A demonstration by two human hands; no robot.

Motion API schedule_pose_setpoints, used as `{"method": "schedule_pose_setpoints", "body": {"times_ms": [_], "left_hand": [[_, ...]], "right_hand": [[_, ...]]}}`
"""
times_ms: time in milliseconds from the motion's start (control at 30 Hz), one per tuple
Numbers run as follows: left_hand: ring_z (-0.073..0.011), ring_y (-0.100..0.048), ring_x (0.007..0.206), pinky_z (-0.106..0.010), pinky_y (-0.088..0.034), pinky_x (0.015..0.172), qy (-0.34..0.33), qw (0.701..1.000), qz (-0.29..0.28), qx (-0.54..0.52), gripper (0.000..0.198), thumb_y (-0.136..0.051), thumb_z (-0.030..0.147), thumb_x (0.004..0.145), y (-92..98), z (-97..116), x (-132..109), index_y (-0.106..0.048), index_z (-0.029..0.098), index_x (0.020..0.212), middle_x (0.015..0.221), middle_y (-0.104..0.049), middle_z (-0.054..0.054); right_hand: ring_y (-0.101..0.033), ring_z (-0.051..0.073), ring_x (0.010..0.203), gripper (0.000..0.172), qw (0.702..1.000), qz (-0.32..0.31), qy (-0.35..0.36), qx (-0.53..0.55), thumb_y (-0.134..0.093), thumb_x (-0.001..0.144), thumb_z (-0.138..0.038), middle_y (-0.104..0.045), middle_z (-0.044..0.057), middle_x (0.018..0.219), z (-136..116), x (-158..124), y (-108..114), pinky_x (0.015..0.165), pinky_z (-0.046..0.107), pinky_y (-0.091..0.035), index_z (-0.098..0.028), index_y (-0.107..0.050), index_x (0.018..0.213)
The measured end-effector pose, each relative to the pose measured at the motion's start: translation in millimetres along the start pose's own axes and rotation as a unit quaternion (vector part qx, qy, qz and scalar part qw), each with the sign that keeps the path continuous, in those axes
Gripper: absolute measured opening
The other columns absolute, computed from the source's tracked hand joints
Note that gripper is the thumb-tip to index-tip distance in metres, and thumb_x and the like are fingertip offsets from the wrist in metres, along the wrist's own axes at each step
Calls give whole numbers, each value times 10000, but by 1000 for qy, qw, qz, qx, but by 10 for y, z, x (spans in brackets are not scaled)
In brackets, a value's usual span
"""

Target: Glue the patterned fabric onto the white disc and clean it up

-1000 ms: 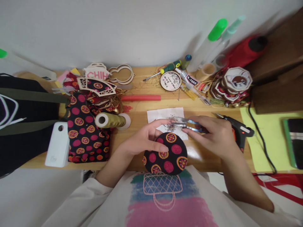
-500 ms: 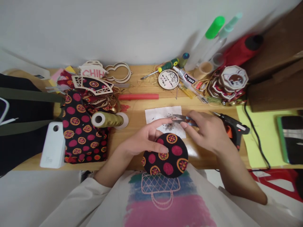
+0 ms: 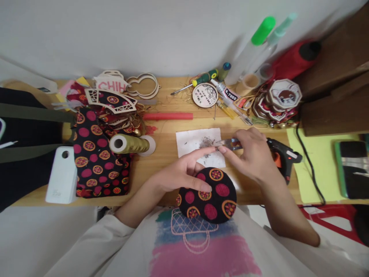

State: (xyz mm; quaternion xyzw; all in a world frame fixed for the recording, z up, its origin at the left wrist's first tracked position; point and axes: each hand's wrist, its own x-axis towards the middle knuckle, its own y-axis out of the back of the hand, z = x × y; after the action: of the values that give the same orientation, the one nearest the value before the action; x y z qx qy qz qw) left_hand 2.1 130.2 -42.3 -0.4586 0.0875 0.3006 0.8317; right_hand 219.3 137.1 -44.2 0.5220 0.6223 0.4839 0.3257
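My left hand (image 3: 184, 173) grips a round disc covered in black patterned fabric (image 3: 220, 207), thumb on top and the other fingers beneath or behind it. Its index finger stretches out toward my right hand (image 3: 250, 152). That hand is closed on small thread snips (image 3: 232, 144) with metal blades, and its thumb meets the tip of the left index finger. Whatever lies between those two fingertips is too small to make out. Under the snips lies a white paper sheet (image 3: 187, 142) strewn with dark clippings (image 3: 207, 142).
To the left are folded patterned fabric (image 3: 98, 169), a gold thread spool (image 3: 132, 144) and a white power bank (image 3: 62, 177). A black hot glue gun (image 3: 285, 157) lies at right, near yellow paper (image 3: 305, 169). Behind are a screwdriver (image 3: 198, 82), a glue tube (image 3: 227, 92) and a red stick (image 3: 168, 116).
The fabric disc has shifted slightly right and toward me. My left index finger has moved right to meet my right thumb, and the snips have turned, their blades now less visible.
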Motion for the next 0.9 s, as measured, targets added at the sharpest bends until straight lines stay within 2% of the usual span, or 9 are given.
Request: {"method": "schedule_pose_setpoints", "body": {"times_ms": [133, 267, 633, 767, 900], "left_hand": [[-87, -617, 567, -152, -459, 521, -3, 1000, -16, 1, 938, -773, 135, 659, -19, -7, 20, -280, 270, 1445, 741, -672, 3], [-82, -593, 550, -153, -433, 504, -3, 1000, -2, 12, 953, -776, 139, 654, -16, -32, 25, -267, 260, 1451, 738, -662, -3], [-115, -637, 627, -174, -465, 553, -18, 999, 27, 41, 969, -779, 177, 659, 48, -5, -59, -241, 258, 1461, 775, -683, -21], [-112, -639, 637, -172, -469, 562, -26, 997, 47, 60, 958, -775, 185, 671, 72, 18, -90, -239, 243, 1462, 782, -692, -26], [-116, -641, 649, -187, -485, 585, -21, 996, 51, 70, 957, -773, 178, 675, 71, 15, -86, -235, 243, 1463, 779, -688, -19]], "right_hand": [[-492, 249, 727, 498, 999, 21, -12, -33, -407, 792, -683, -551, 58, 626, 23, -5, -33, 674, 364, -311, -205, -477, 672], [-508, 253, 739, 543, 998, 38, -14, -52, -424, 755, -731, -576, 62, 645, 35, -14, -54, 676, 366, -301, -197, -499, 687], [-517, 274, 749, 628, 996, 29, -30, -76, -417, 692, -809, -598, 87, 662, 48, -24, -71, 634, 346, -277, -192, -529, 694], [-525, 276, 766, 592, 997, 25, -38, -64, -466, 692, -783, -619, 97, 713, 62, -30, -62, 636, 350, -294, -194, -525, 709], [-504, 232, 695, 518, 997, 48, -53, -11, -502, 725, -722, -581, 62, 656, -8, -3, -51, 629, 339, -325, -206, -487, 682]]}}
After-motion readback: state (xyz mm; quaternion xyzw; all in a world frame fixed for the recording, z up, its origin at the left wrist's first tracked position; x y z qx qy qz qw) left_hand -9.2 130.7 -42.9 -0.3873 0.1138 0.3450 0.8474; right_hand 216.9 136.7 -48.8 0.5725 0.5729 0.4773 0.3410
